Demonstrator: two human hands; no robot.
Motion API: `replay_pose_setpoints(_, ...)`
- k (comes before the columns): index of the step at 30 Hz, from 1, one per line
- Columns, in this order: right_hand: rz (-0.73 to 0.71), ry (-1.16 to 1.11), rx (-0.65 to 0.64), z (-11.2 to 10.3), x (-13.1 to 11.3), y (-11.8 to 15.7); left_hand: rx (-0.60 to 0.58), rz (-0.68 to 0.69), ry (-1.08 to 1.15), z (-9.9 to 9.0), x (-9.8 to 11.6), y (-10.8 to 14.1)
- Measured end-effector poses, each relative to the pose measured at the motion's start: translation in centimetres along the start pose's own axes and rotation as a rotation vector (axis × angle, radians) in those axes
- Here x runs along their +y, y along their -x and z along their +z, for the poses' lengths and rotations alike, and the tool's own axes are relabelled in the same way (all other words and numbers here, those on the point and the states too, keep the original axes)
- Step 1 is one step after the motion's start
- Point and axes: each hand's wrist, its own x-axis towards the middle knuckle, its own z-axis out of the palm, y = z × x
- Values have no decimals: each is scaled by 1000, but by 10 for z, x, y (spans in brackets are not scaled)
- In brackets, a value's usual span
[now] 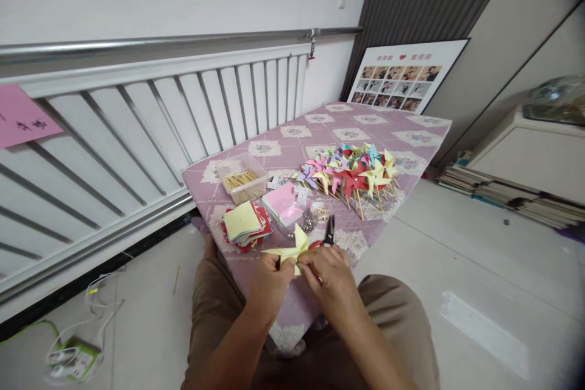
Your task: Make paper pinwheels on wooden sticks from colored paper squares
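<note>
Between my hands is a pale yellow paper pinwheel [299, 241], its blades spread, held over the near corner of the table. My left hand [273, 280] pinches it from the left, thumb near the centre. My right hand [329, 271] closes its fingers at the pinwheel's middle from the right; whether a small part sits in those fingertips is hidden. Just beyond the right hand lie black-bladed scissors [329, 230] with red handles. Left of the pinwheel is a stack of yellow and red paper squares [244, 224], and behind it a pink paper stack [284, 202].
A clear plastic box [242, 178] holds thin wooden sticks. Many finished colourful pinwheels [351, 177] on sticks lie in a pile at the right. Small containers [321, 212] of tiny parts stand by the pink paper. A radiator [183, 116] lines the table's left side.
</note>
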Motion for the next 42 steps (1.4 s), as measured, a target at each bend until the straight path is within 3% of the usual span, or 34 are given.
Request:
replay_pose_setpoints(7,14,-1,27,-3,-4,-1,-28,-4,74,0,7,2)
replay_pose_setpoints(14,58,-28,48,-5,-6,0,-2,3,-2,-2,12,3)
replay_pose_setpoints(21,57,-127,-36,-10,-9,-2,-6,39,-86,-5,14,4)
replay_pose_setpoints(37,111,-202,-89,-8,-5,1,-54,103,-201,-9,38,12)
replay_pose_setpoints(42,149,-241,-119,-10,-8,0,-56,123,-199,-10,35,12)
